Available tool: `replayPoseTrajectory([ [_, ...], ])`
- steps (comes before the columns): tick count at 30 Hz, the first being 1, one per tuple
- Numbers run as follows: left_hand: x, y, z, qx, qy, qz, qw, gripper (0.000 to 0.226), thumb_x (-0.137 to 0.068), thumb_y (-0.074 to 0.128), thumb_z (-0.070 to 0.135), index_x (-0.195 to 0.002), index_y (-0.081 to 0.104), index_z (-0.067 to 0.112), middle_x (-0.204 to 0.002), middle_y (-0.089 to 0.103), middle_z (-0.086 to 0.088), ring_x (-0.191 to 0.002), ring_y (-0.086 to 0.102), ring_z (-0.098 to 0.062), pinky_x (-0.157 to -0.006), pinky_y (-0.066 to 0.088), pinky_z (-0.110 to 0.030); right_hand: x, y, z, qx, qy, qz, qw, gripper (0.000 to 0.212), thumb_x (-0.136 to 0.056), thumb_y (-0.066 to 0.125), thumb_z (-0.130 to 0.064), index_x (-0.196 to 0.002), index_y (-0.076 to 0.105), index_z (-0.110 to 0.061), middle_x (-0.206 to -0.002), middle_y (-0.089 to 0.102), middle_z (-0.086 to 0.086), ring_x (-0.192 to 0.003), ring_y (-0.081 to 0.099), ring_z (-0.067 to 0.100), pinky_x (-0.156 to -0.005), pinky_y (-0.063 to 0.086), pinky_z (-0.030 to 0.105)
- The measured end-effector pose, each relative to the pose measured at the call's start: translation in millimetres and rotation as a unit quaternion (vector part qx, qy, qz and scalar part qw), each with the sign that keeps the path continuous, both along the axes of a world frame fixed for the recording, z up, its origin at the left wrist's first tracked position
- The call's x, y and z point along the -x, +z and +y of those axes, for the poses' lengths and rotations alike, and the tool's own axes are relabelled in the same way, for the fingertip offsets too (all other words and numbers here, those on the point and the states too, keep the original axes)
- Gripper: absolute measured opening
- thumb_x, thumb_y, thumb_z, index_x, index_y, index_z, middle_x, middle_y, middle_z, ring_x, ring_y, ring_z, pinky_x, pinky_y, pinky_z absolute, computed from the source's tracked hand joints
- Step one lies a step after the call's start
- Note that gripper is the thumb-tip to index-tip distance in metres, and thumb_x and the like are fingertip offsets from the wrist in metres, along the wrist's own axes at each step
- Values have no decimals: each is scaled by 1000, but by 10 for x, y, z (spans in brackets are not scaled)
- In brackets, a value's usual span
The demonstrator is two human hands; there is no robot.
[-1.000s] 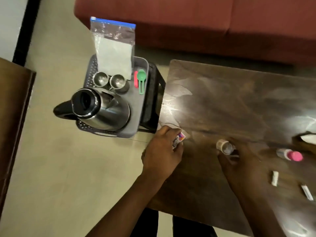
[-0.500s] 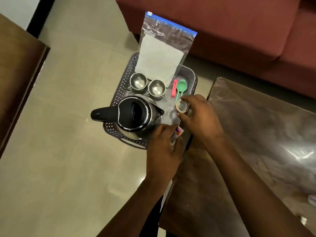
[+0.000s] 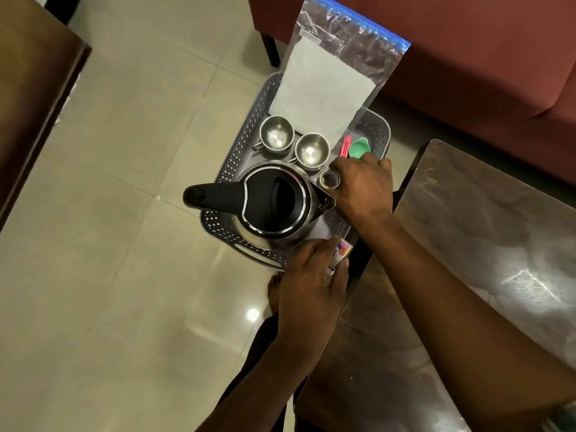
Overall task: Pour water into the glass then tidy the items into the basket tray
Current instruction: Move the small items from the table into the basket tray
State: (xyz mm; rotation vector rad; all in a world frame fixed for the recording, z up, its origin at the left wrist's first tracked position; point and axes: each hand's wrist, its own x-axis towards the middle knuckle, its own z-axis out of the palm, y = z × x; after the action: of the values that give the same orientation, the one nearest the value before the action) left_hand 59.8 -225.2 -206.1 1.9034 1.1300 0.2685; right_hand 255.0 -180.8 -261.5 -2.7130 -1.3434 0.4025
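A grey perforated basket tray stands on a low stool beside the table. It holds a steel kettle with a black lid and handle, two steel cups, a green spoon, a pink spoon and an upright zip bag with white contents. My right hand reaches over the tray's right side and holds a small clear glass just right of the kettle's spout. My left hand grips a small printed packet at the tray's near right corner.
A dark glossy wooden table fills the right side. A red sofa runs behind the tray. Another dark wooden surface stands at the far left. Beige tiled floor lies to the left, and my bare foot rests below the tray.
My right hand has carried the small glass from the table over to the tray, lowering it beside the kettle. My left hand has brought the packet to the tray's near corner. The view has swung left.
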Motion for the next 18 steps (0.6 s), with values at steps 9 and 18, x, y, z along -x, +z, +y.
replayPoseTrajectory([
  [9,80,-102,-26,-13,0,7,1000,32,-101,58,42,-131,63,32,-133,63,8,-121,65,-11,-92,60,-49,17,-106,34,-1,3,-52,999,31,-90,75,-50,-102,72,-21,-101,79,2,-102,62,29,-90,37,43],
  [18,-64,-10,-100,-19,13,-26,999,28,-101,66,28,-128,68,23,-127,68,6,-119,64,-7,-95,58,-35,-43,447,-414,-87,-26,146,985,28,-99,69,-48,-113,77,-25,-103,78,-7,-93,70,13,-87,54,37],
])
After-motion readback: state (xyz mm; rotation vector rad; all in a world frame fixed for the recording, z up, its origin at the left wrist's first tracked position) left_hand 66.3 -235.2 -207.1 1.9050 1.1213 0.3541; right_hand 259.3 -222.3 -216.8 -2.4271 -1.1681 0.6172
